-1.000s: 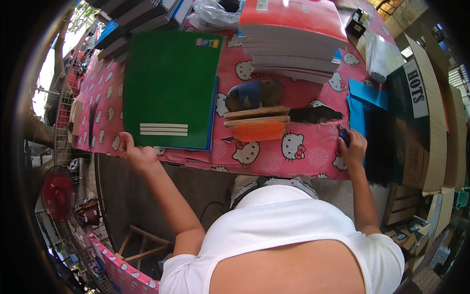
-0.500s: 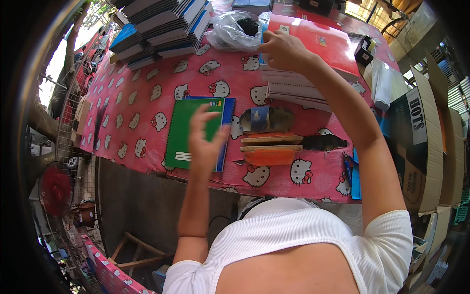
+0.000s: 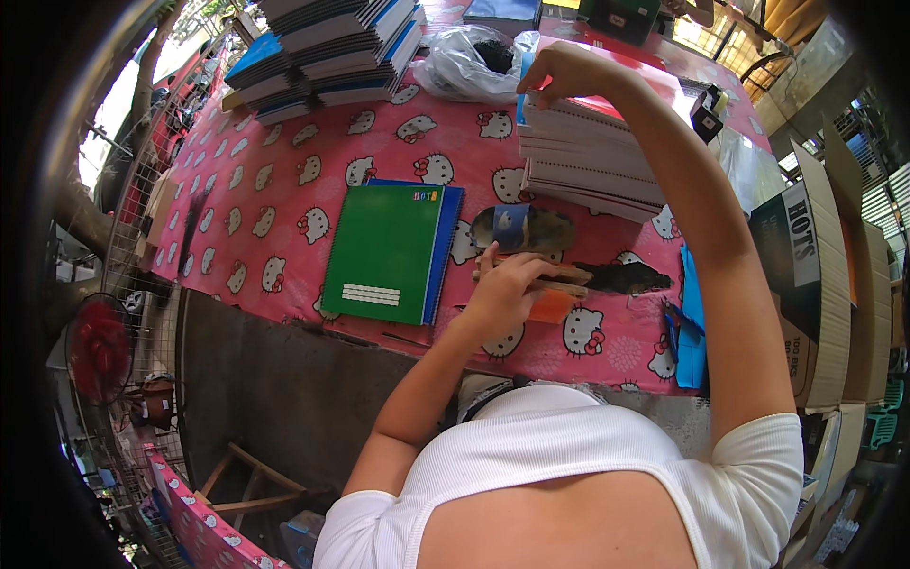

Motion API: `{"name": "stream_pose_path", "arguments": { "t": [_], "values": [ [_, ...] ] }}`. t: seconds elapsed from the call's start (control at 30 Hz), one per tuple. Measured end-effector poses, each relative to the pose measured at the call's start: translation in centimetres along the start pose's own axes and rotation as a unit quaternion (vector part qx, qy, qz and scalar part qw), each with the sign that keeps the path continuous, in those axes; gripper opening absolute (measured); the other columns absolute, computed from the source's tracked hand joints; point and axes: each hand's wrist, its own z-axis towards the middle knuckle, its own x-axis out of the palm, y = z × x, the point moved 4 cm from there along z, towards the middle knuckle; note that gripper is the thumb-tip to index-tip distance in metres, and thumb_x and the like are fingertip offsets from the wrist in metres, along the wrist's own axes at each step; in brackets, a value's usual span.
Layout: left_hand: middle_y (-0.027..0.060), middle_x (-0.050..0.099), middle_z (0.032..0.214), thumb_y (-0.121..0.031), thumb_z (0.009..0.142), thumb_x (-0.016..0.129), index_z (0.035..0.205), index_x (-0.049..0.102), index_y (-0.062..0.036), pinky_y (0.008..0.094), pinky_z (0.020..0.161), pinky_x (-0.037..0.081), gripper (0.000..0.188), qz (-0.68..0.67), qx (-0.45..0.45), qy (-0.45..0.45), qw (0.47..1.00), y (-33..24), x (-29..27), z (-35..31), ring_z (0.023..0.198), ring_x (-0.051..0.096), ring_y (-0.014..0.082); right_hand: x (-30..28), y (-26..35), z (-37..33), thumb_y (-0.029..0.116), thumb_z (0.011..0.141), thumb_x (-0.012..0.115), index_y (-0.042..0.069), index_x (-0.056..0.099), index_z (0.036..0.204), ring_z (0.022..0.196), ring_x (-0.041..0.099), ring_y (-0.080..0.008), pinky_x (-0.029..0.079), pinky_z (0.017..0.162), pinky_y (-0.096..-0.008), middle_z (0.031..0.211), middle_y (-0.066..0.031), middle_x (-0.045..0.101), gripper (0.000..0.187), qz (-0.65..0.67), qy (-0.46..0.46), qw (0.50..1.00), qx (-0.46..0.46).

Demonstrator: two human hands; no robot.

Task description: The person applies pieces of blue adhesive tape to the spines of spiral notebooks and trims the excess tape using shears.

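Note:
My right hand (image 3: 569,74) is closed at the near-left corner of a stack of spiral notebooks (image 3: 588,156), its fingers pinching the edge of the red-covered notebook (image 3: 654,71) on top. My left hand (image 3: 504,289) lies over a wooden-and-orange block (image 3: 550,305), fingers apart and touching its top edge; part of the block is hidden beneath it. Just beyond sits a dark, worn bundle (image 3: 531,228) with a blue band. Left of that hand, a green spiral notebook (image 3: 384,251) lies partly over a blue one (image 3: 445,256).
Tall notebook stacks (image 3: 332,57) stand at the far left, beside a clear plastic bag (image 3: 464,71). A black tape dispenser (image 3: 707,112) is at the right. Near the table's right edge lie blue-handled pliers (image 3: 675,327). Cardboard boxes (image 3: 815,275) stand beyond that edge.
My left hand has come down from above the green notebook and moved right onto the block. My right hand has shifted slightly right at the stack's corner, its fingers now curled downward.

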Motion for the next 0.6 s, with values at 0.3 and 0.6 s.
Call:
{"name": "stream_pose_path", "arguments": {
  "t": [0.3,0.6],
  "values": [
    [0.005,0.065,0.112,-0.006,0.081,0.067,0.108,0.064,-0.0115,0.0475,0.11,0.015,0.027,-0.012,0.016,-0.011,1.0,0.31,-0.31,-0.28,0.11,0.058,0.0214,0.61,0.48,0.33,0.016,0.061,0.078,0.015,0.073,0.104,0.093,0.064,-0.0252,0.049,0.081,-0.0374,0.098,-0.0082,0.07,0.043,-0.048,-0.018,0.999,-0.018],
    [0.0052,0.065,0.114,-0.005,0.081,0.066,0.105,0.064,-0.0092,0.0486,0.111,0.013,0.024,-0.043,0.009,-0.011,0.999,0.4,-0.14,-0.3,0.112,0.058,0.0209,0.36,-0.4,0.52,0.023,0.064,0.077,0.015,0.072,0.105,0.093,0.065,-0.0268,0.05,0.08,-0.0391,0.1,-0.0096,0.069,0.042,-0.034,0.022,0.999,0.006]
  ]
}}
